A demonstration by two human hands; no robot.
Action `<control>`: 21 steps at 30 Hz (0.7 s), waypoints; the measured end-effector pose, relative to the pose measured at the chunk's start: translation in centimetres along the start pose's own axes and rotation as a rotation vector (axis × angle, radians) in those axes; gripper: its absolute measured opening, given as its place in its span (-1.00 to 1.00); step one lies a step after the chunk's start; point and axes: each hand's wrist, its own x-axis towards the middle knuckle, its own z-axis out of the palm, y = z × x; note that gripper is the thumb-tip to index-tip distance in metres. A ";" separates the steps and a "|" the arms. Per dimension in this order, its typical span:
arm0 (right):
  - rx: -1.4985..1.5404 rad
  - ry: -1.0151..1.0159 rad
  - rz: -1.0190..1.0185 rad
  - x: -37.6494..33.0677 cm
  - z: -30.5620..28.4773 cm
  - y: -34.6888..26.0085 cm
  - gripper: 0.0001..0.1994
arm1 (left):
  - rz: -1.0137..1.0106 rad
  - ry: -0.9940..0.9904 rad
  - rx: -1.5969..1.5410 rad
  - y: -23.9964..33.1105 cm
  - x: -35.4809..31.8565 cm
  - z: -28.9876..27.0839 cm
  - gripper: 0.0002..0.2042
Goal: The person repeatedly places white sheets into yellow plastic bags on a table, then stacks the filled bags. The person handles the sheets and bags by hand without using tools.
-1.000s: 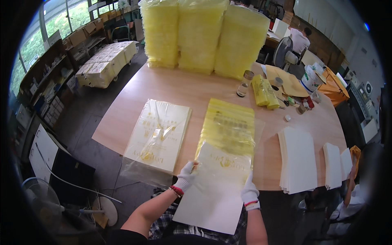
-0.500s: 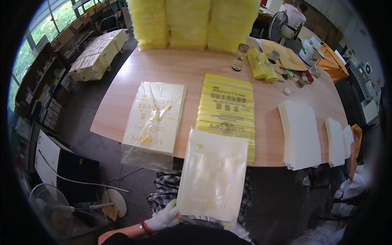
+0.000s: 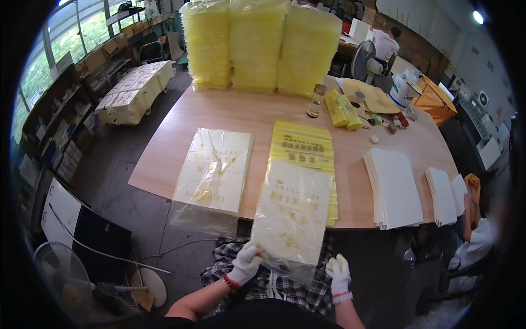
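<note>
A clear plastic bag [image 3: 303, 271] with gold print encloses a stack of cream-white paper [image 3: 293, 211]. It overlaps the near part of the yellow printed bags [image 3: 301, 143], and its slack end hangs over the table edge above my lap. My left hand [image 3: 246, 264], in a white glove, pinches the slack plastic at the bag's near left corner. My right hand [image 3: 338, 275], also gloved, is a little to the right of that end, apart from the plastic, its fingers loosely bent with nothing visible in them. Left of these lies another bagged paper stack [image 3: 216, 170], its loose plastic drooping over the edge.
Bare white paper stacks [image 3: 393, 189] and narrower ones [image 3: 441, 194] lie to the right, near another person's arm [image 3: 471, 214]. Tall yellow bundles [image 3: 257, 49] stand at the back beside a glass tumbler [image 3: 316, 101]. Behind is a yellow roll [image 3: 342, 109].
The paper stack has moved forward onto the yellow bags, with clear plastic trailing toward me. My right hand has come into view from beneath the stack; my left hand still holds the near left corner.
</note>
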 end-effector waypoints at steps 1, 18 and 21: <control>0.122 0.147 0.182 1.3 1.3 -0.3 -0.68 | -0.003 -0.018 -0.025 0.9 0.9 0.2 -0.90; 0.245 -0.911 0.599 9.5 30.7 6.5 -0.78 | -0.488 0.809 -0.311 -14.2 4.9 -20.5 -0.86; -0.049 -0.700 0.477 6.4 30.9 5.6 -0.74 | -0.533 0.879 -0.405 -18.8 0.6 -21.7 -0.84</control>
